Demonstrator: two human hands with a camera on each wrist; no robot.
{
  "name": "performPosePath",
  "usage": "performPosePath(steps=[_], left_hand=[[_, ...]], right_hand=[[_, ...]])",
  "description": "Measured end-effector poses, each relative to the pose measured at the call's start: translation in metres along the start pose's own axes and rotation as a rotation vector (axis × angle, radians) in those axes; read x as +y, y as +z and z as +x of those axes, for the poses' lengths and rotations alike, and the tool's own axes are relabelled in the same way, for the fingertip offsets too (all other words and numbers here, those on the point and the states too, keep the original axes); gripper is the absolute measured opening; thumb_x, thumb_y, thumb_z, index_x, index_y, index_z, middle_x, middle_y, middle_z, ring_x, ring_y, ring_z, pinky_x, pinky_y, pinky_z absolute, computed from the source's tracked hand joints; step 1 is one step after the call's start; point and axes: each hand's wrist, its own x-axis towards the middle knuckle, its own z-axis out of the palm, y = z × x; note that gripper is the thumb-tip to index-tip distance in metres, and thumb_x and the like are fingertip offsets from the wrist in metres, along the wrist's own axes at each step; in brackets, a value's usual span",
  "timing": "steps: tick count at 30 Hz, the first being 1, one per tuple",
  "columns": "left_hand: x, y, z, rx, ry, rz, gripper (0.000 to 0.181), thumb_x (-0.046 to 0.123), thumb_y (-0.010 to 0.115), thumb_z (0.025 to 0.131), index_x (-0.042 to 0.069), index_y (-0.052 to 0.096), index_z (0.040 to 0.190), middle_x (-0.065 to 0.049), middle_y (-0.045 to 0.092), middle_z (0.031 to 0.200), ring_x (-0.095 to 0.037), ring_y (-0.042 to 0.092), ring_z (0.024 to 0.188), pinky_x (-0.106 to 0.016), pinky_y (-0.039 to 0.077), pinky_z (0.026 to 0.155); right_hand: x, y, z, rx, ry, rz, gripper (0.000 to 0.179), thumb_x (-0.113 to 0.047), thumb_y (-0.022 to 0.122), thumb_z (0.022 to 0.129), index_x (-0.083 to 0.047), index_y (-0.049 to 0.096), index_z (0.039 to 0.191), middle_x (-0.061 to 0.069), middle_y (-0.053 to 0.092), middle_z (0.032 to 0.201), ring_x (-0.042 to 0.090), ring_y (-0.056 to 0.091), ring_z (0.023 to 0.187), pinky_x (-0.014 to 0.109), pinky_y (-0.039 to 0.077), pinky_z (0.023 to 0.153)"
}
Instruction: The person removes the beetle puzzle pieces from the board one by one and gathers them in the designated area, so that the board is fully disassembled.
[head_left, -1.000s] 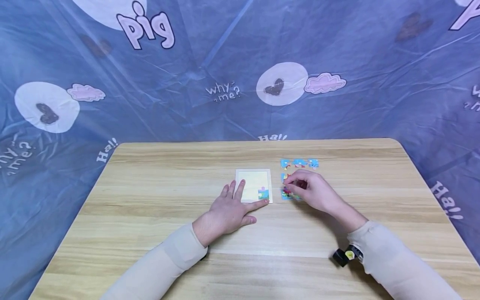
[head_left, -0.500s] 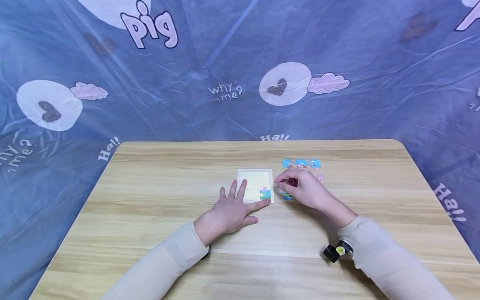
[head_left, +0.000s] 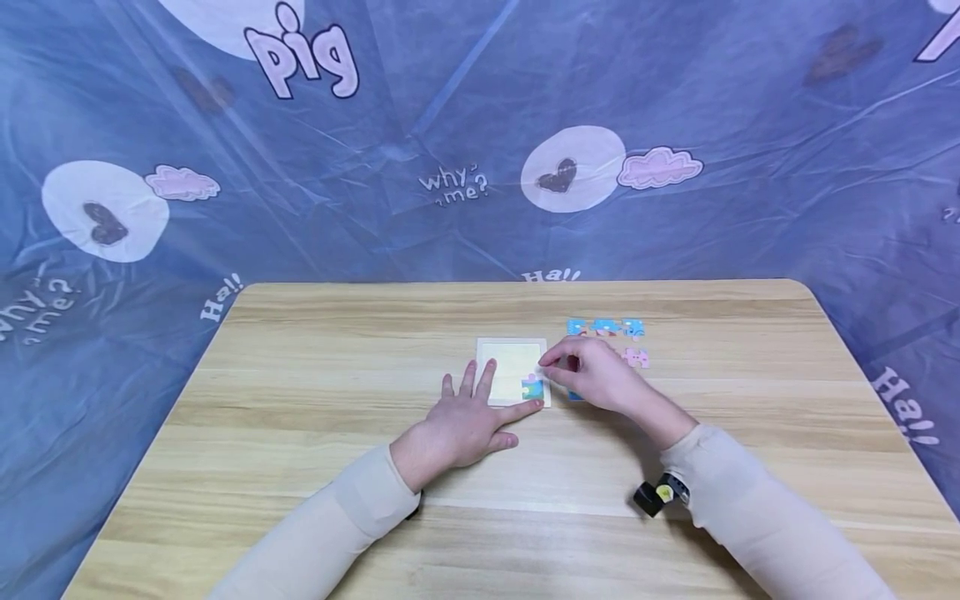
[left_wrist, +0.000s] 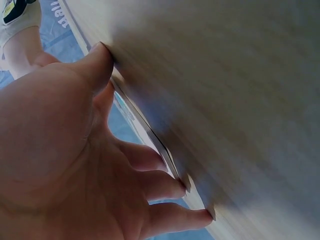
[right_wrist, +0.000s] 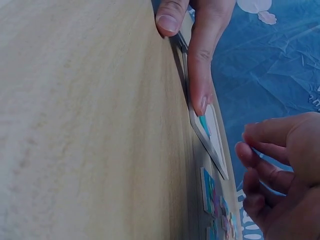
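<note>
A square puzzle tray (head_left: pixel 512 341) with a pale inside lies mid-table. One blue-green puzzle piece (head_left: pixel 532 389) sits in its lower right corner. My left hand (head_left: pixel 461 427) rests with spread fingers on the tray's left side and lower edge, and the left wrist view shows its palm (left_wrist: pixel 65 150) side-on. Over the tray's right edge, my right hand (head_left: pixel 600 379) pinches what looks like a small puzzle piece, mostly hidden by the thumb and fingertips. In the right wrist view that right hand (right_wrist: pixel 295 170) hovers above the tray with its fingers bent together.
Right of the tray lie loose puzzle pieces: a blue row (head_left: pixel 605 327) at the back, a pink piece (head_left: pixel 636 358), and others partly under the right hand. The wooden table (head_left: pixel 337 350) ends at a blue printed cloth (head_left: pixel 375 208) behind.
My right hand has moved left from the loose pieces to the tray's right edge, uncovering the pink piece. The left hand has stayed on the tray.
</note>
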Motion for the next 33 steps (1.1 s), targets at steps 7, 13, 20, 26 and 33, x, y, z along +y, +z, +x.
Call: performPosePath(steps=[7,13,20,26,33], left_hand=[[0.001,0.001,0.000,0.006,0.002,0.015,0.057,0.057,0.050,0.111,0.060,0.030,0.164,-0.031,0.017,0.177,-0.055,0.020,0.163,-0.076,0.034,0.123],[0.001,0.001,-0.001,0.011,0.002,0.034,0.058,0.058,0.049,0.110,0.061,0.028,0.164,-0.030,0.017,0.178,-0.055,0.020,0.163,-0.076,0.034,0.122],[0.000,0.002,0.001,0.000,0.001,0.035,0.058,0.059,0.047,0.111,0.061,0.025,0.165,-0.029,0.014,0.178,-0.055,0.016,0.164,-0.077,0.032,0.123],[0.000,0.001,0.001,-0.004,-0.003,0.036,0.058,0.059,0.046,0.111,0.062,0.025,0.164,-0.028,0.014,0.179,-0.053,0.017,0.165,-0.075,0.032,0.124],[0.000,0.002,0.001,-0.002,0.001,0.017,0.057,0.058,0.048,0.111,0.062,0.027,0.164,-0.029,0.015,0.178,-0.054,0.018,0.164,-0.075,0.031,0.124]], right_hand=[[-0.002,0.005,0.004,0.000,-0.066,-0.084,0.008,-0.009,0.080,0.096,-0.010,0.084,0.102,0.002,0.081,0.100,0.022,0.065,0.098,0.040,0.045,0.092],[-0.003,0.012,0.009,-0.008,-0.096,-0.172,0.009,-0.014,0.083,0.094,-0.010,0.085,0.102,0.001,0.081,0.098,0.022,0.060,0.096,0.040,0.039,0.091],[-0.004,0.016,0.010,-0.021,-0.108,-0.225,0.013,-0.015,0.083,0.093,-0.010,0.087,0.105,0.000,0.078,0.095,0.019,0.051,0.089,0.035,0.036,0.082],[-0.005,0.017,0.010,-0.027,-0.091,-0.228,0.009,-0.014,0.084,0.093,-0.012,0.087,0.102,-0.002,0.078,0.094,0.018,0.050,0.089,0.034,0.036,0.082],[-0.007,0.019,0.011,0.004,-0.069,-0.207,0.006,-0.012,0.082,0.094,-0.015,0.085,0.098,-0.002,0.077,0.094,0.018,0.050,0.090,0.035,0.035,0.084]])
